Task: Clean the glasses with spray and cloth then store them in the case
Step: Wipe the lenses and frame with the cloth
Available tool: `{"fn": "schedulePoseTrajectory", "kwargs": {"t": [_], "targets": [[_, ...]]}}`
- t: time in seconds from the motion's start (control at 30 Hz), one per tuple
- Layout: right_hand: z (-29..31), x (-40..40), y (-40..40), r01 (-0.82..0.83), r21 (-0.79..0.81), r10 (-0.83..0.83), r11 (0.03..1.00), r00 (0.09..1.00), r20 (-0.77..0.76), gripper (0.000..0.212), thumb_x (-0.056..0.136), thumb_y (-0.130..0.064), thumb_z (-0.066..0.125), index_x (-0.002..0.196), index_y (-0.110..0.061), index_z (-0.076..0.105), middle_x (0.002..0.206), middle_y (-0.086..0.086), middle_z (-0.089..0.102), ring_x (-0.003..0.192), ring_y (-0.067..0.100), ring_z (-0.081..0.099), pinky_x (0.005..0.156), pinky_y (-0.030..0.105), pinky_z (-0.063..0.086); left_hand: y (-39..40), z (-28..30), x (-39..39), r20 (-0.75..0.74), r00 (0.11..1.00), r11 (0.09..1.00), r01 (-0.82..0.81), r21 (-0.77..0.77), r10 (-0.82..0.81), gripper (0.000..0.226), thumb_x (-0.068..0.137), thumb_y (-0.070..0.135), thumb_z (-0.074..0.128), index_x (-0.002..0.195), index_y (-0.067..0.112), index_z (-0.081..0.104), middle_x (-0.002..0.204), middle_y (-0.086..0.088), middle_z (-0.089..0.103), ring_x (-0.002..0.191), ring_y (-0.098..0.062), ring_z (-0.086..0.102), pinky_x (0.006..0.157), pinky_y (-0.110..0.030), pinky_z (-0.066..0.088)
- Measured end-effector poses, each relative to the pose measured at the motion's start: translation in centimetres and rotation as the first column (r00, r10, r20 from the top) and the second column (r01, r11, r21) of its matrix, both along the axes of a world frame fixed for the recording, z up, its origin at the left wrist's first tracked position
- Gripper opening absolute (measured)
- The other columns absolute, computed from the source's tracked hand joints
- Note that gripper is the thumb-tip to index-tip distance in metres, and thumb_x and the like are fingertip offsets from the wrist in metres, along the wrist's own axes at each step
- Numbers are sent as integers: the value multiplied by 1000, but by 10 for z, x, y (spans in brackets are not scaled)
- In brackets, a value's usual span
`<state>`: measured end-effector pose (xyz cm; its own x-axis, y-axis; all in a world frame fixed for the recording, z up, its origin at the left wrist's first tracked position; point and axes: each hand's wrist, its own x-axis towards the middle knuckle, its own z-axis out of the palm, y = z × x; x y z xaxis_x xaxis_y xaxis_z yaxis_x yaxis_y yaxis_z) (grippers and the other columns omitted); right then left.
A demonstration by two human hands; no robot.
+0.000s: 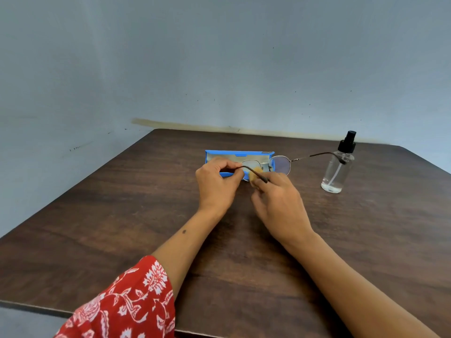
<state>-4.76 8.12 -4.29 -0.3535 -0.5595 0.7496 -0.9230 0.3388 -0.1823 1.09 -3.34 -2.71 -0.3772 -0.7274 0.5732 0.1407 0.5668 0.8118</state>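
Observation:
Thin metal-framed round glasses are held above the table in front of the open blue case. My left hand pinches the left temple near its hinge. My right hand presses a small yellow cloth against the left lens. The right temple sticks out to the right, its tip in front of the spray bottle. The bottle is clear with a black pump top and stands upright at the right.
The dark wooden table sits against a grey wall. Its front edge runs along the bottom left. A red patterned sleeve covers my left upper arm.

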Motion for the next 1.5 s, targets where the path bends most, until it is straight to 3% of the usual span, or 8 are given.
{"fn": "schedulePoseTrajectory", "kwargs": {"t": [0.1,0.27,0.47,0.67,0.83,1.0,1.27,1.5], "targets": [[0,-3,2,41,-30,-40,999,999,9,24,75,-1,61,97,1,69,100,13,66,87,32,61,64,37,56,2,0,-2,-17,1000,1000,7,-8,-7,10,70,-2,71,71,8,72,72,7,66,66,11,59,68,-3,43],[-3,4,-4,-42,74,46,996,998,-52,40,78,-15,37,99,-2,69,102,9,65,88,28,59,69,32,54,1,-2,-1,-6,1000,1000,23,-15,-23,13,68,-2,71,71,11,72,71,9,66,67,9,59,69,-7,46],[1,0,0,71,-17,-71,997,997,-13,27,78,-6,55,100,0,69,100,12,66,87,30,60,64,32,53,1,-1,-2,-22,1000,1000,13,-16,-13,12,68,-2,72,72,9,72,71,8,65,67,11,59,68,-3,43],[-2,7,-5,-64,81,68,995,997,-48,40,78,-16,38,99,-1,68,104,10,64,90,29,59,72,34,53,0,-1,-1,-24,999,1000,21,-23,-21,14,67,-3,71,71,11,72,71,6,67,67,10,59,69,-6,45],[-1,1,-2,71,-9,-71,997,997,-13,30,77,-1,61,107,2,67,105,15,64,92,32,60,65,36,56,3,0,-1,-17,999,999,32,-31,-32,11,69,-2,72,74,8,72,73,5,66,68,11,59,68,-4,45],[-3,7,-5,-68,31,69,997,996,-51,40,77,-14,38,100,0,68,103,12,63,89,29,59,70,36,55,2,-2,0,-13,999,998,46,-53,-47,8,70,1,73,74,8,73,74,5,67,69,9,60,69,-5,45],[-1,1,-4,38,-111,-42,993,999,-34,30,71,6,63,101,9,66,100,22,65,87,41,62,61,44,57,5,-3,-1,-45,997,993,54,-106,-59,11,69,-4,72,73,6,72,74,3,66,70,8,60,69,-5,44],[0,4,-5,-71,-86,68,994,997,-47,31,78,-7,47,98,3,68,101,16,65,85,35,61,67,41,56,3,-3,0,-45,997,993,65,-96,-69,9,69,0,74,74,6,73,74,2,67,71,3,62,68,-6,45]]}}
